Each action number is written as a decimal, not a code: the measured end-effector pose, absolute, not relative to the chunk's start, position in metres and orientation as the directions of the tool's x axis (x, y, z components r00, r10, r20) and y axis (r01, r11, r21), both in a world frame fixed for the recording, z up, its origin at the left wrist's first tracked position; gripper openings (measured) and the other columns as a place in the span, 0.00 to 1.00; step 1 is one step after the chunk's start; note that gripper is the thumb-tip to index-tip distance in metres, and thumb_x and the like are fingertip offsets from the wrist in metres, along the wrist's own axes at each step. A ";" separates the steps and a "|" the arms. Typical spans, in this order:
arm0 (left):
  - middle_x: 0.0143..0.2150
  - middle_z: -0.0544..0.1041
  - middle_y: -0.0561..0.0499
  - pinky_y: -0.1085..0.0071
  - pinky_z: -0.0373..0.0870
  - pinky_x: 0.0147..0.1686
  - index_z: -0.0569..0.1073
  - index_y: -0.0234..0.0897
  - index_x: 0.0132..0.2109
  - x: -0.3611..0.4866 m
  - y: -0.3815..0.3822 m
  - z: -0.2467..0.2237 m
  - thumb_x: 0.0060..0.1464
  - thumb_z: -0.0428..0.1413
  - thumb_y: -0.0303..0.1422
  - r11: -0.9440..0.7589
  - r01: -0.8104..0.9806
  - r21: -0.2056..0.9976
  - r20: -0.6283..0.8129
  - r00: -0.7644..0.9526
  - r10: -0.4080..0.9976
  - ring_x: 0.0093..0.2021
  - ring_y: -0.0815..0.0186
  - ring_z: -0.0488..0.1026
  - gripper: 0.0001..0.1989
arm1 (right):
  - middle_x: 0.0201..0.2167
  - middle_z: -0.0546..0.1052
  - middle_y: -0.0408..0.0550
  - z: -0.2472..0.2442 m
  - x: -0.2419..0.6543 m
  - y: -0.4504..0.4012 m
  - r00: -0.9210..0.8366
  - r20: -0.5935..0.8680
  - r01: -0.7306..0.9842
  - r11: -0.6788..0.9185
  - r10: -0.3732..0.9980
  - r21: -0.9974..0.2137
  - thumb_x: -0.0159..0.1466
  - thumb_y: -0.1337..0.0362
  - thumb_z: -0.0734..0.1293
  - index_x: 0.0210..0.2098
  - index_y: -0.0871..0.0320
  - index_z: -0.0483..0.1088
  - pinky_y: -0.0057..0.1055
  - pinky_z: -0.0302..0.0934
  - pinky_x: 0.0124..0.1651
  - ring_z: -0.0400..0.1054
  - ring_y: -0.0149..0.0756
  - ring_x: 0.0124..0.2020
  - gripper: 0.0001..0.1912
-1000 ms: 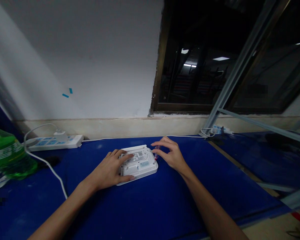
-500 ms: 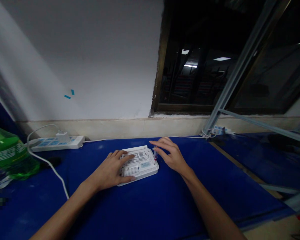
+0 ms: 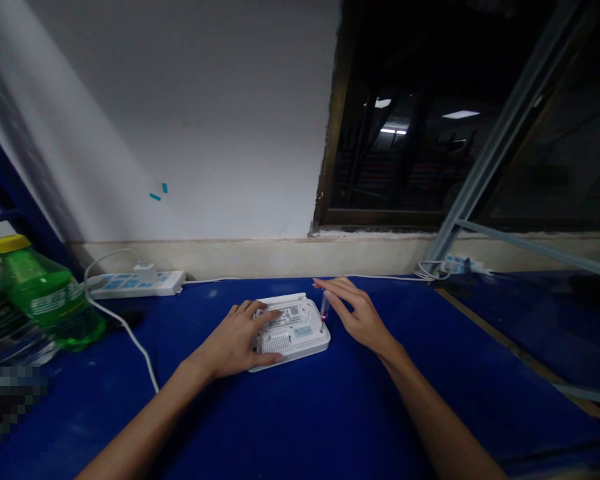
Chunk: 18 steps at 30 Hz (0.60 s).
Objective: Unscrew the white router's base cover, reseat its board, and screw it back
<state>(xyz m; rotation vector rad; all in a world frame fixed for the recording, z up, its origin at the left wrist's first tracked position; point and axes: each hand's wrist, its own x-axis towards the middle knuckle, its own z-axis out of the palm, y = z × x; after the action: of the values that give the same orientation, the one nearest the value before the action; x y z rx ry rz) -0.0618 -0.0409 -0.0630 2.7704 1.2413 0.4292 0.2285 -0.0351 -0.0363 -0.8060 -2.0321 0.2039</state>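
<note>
A white plastic router [image 3: 293, 337] lies upside down on the blue tabletop [image 3: 360, 413], its vented underside and labels facing up. My left hand [image 3: 243, 340] rests spread across its near left part, with the thumb along the front edge and the fingers on the label. A thin clear rod with a red tint [image 3: 323, 311], perhaps a pin or small syringe, stands near-upright at the router's right edge. My right hand [image 3: 355, 313] is beside it with the fingers curved over the router's far right corner. I cannot tell whether those fingers grip the rod.
A white power strip [image 3: 135, 285] with a plug lies at the wall, and a white cable [image 3: 125, 327] runs from it across the table. At the left stands a green bottle with a yellow cap [image 3: 45, 297]. A metal rail [image 3: 500, 133] crosses a dark window at the right.
The whole view has shifted right, bringing more of the green bottle into frame. The clear rod stands more upright, and my right hand has drawn slightly away from the router's right edge.
</note>
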 end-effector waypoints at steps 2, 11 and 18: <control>0.62 0.65 0.41 0.45 0.62 0.57 0.61 0.49 0.66 -0.061 -0.041 -0.062 0.52 0.54 0.62 -0.671 0.720 0.180 0.222 0.635 0.740 0.58 0.46 0.64 0.40 | 0.49 0.79 0.50 -0.037 0.227 -0.036 -0.363 0.699 0.447 0.773 0.617 -0.451 0.72 0.66 0.60 0.59 0.51 0.70 0.42 0.63 0.53 0.70 0.41 0.50 0.18; 0.61 0.65 0.41 0.43 0.62 0.56 0.61 0.48 0.66 -0.061 -0.043 -0.059 0.51 0.56 0.62 -0.661 0.729 0.181 0.203 0.629 0.750 0.57 0.44 0.65 0.42 | 0.40 0.79 0.50 -0.038 0.236 -0.030 -0.351 0.722 0.555 0.753 0.597 -0.353 0.67 0.60 0.67 0.54 0.52 0.74 0.42 0.65 0.47 0.70 0.42 0.41 0.16; 0.62 0.64 0.41 0.42 0.61 0.56 0.61 0.48 0.66 -0.060 -0.043 -0.058 0.51 0.57 0.61 -0.660 0.728 0.185 0.196 0.631 0.750 0.58 0.44 0.64 0.41 | 0.45 0.80 0.50 -0.037 0.235 -0.033 -0.344 0.677 0.492 0.739 0.651 -0.460 0.71 0.62 0.62 0.56 0.51 0.72 0.41 0.67 0.49 0.73 0.41 0.45 0.16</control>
<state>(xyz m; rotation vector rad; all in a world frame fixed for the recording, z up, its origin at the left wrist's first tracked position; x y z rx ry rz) -0.0597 -0.0433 -0.0577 2.7572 1.2521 0.3926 0.2348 -0.0334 -0.0365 -0.8653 -2.0128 0.2162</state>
